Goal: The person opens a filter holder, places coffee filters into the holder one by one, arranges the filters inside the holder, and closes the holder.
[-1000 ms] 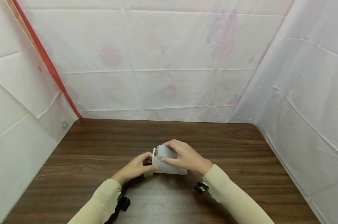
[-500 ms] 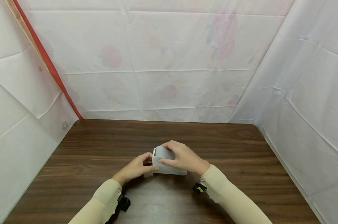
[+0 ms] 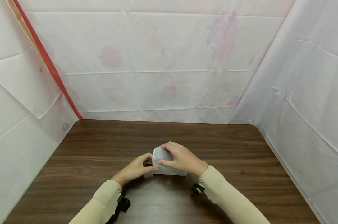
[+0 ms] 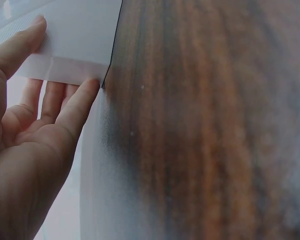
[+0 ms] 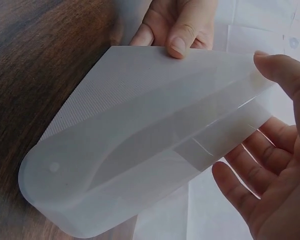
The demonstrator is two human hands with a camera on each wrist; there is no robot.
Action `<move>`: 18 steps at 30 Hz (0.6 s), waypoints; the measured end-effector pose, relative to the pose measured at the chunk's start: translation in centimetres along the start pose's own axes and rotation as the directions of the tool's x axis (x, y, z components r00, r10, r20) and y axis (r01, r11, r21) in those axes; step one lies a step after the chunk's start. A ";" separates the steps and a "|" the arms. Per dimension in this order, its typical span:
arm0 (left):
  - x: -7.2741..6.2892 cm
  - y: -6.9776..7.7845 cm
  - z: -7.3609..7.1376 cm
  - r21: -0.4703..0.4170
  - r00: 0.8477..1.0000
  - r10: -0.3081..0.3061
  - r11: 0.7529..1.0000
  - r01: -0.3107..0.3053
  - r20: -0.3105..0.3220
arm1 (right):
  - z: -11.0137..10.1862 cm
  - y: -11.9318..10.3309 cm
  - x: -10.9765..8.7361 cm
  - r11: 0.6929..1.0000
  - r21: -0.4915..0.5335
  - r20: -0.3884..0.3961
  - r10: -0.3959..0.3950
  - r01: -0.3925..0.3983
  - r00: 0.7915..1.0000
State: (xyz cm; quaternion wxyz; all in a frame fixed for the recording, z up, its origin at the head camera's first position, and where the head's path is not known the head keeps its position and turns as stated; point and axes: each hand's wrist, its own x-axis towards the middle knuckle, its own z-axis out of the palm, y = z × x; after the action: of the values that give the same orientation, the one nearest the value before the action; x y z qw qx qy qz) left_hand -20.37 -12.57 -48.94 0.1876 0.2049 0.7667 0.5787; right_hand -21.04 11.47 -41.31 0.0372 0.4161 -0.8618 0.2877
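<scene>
A white, wedge-shaped plastic box with a hinged lid point(image 3: 162, 153) stands on the table in the head view. Its lid is down, and no gap shows at its tall left end. My left hand point(image 3: 136, 168) holds that end, thumb on the near side and fingers around the far side. From above, my right hand point(image 3: 183, 158) grips the lid between thumb and fingers. In the right wrist view the box point(image 5: 140, 130) is milky and translucent, with a ribbed patch on its side and a rounded hinge end. What is inside is hidden.
The box rests on a dark wood-grain table point(image 3: 116, 133). Pale printed sheets point(image 3: 169, 62) hang behind and at both sides, with a red strip point(image 3: 48, 62) at the left corner. Small black devices hang at both wrists.
The lid has swung down over the box, closing the gap at the left end where a brownish inside showed. My right hand moved slightly left and down with it; the left hand stayed.
</scene>
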 end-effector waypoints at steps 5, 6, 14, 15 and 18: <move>-0.1 0.1 0.0 0.002 1.000 -0.004 1.000 0.004 -0.001 | -0.1 0.0 -0.1 1.000 0.000 0.036 0.012 -0.012 0.999; -0.1 0.1 0.0 0.001 1.000 -0.003 1.000 0.003 0.000 | -0.2 0.0 -0.1 1.000 -0.002 0.045 0.016 -0.016 0.999; -0.1 0.1 0.0 -0.004 1.000 0.005 1.000 -0.005 -0.006 | -0.5 0.2 -0.9 0.998 0.006 0.110 0.055 -0.056 0.992; -0.1 0.1 0.0 -0.004 1.000 0.007 1.000 -0.007 -0.008 | -0.6 0.3 -1.0 0.998 0.010 0.114 0.062 -0.064 0.992; 0.0 0.1 0.1 -0.003 1.000 0.016 1.000 -0.016 -0.010 | -0.7 0.6 -1.4 0.995 0.026 0.126 0.090 -0.094 0.988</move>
State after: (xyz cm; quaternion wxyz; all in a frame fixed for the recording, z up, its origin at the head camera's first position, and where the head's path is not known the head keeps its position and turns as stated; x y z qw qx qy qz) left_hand -20.28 -12.51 -48.88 0.1797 0.2078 0.7651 0.5823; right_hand -20.66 13.14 -41.40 -0.0367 0.3936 -0.8760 0.2764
